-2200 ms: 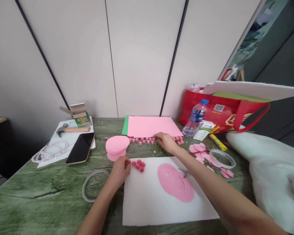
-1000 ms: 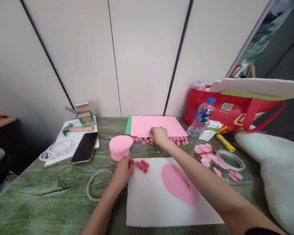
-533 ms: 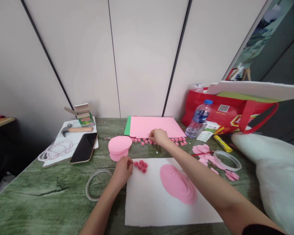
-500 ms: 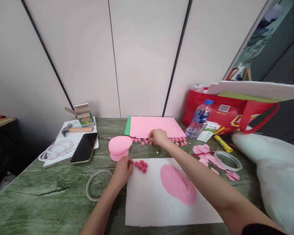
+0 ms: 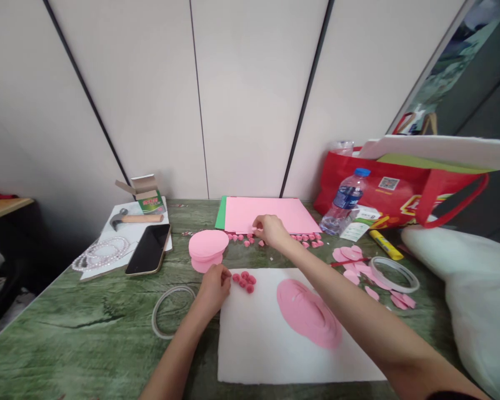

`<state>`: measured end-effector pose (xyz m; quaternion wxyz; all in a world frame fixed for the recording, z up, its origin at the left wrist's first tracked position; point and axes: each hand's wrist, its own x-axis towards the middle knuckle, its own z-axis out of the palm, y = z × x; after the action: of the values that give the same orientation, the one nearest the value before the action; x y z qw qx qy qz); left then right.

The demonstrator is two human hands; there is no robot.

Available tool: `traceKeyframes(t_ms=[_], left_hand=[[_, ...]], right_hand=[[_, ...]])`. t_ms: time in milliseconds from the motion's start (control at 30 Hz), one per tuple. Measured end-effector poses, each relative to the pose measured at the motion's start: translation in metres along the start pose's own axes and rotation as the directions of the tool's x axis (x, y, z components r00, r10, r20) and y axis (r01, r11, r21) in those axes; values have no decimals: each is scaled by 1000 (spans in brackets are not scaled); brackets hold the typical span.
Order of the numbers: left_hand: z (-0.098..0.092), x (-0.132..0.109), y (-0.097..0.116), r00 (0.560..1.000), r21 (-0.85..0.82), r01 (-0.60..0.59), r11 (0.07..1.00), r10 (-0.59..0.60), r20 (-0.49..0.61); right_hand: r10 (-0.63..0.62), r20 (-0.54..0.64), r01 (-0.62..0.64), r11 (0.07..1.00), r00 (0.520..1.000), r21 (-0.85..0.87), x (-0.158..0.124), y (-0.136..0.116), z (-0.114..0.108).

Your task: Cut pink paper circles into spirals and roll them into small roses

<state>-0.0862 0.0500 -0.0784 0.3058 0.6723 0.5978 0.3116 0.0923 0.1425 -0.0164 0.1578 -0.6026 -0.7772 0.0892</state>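
My right hand (image 5: 270, 230) reaches across to the back, its thumb and fingertips pinched at the front edge of the pink paper sheets (image 5: 270, 212). A small pale bit seems to be at the fingertips, too small to make out. Just below it lies a row of small rolled pink paper roses (image 5: 305, 239). My left hand (image 5: 215, 286) is closed in a pinch by the top left corner of the white foam board (image 5: 250, 350); what it holds is hidden. Beside it on the board sits a cluster of darker pink roses (image 5: 244, 280). A pile of pink paper discs (image 5: 306, 314) lies on the board.
Left: a roll of tape (image 5: 155, 316), stacked pink paper circles (image 5: 208, 244), a phone (image 5: 149, 250), a hammer (image 5: 140, 218), beads (image 5: 102, 253) and a small box (image 5: 150, 201). Right: a bottle (image 5: 345, 200), a red bag (image 5: 416, 189), a glue stick (image 5: 386, 245), another tape roll (image 5: 414, 282) and petals (image 5: 350, 254).
My right hand has lifted slightly from the row of roses towards the pink sheets. My left hand stays by the board's corner. The whole view has shifted a little.
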Motion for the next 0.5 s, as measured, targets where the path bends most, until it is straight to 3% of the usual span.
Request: traceKeyframes(t_ms=[133,233,367,500], left_hand=[[1,2,-2,1000,-3,-6,1000,6,-6],[1,2,-2,1000,-2,-17,1000,17,-9],[0,2,0,999,12,-33,999,33,-9],[-1,1,2,999,24,-47,999,47,0]], right_hand=[[-199,7,195,966,980,172,-39,-13,-5],[-431,-100,439,836,897,328,-71,-21,3],[-512,-69,515,836,856,192,-96,-26,15],[-566,-7,566,824,824,2,-102,-30,21]])
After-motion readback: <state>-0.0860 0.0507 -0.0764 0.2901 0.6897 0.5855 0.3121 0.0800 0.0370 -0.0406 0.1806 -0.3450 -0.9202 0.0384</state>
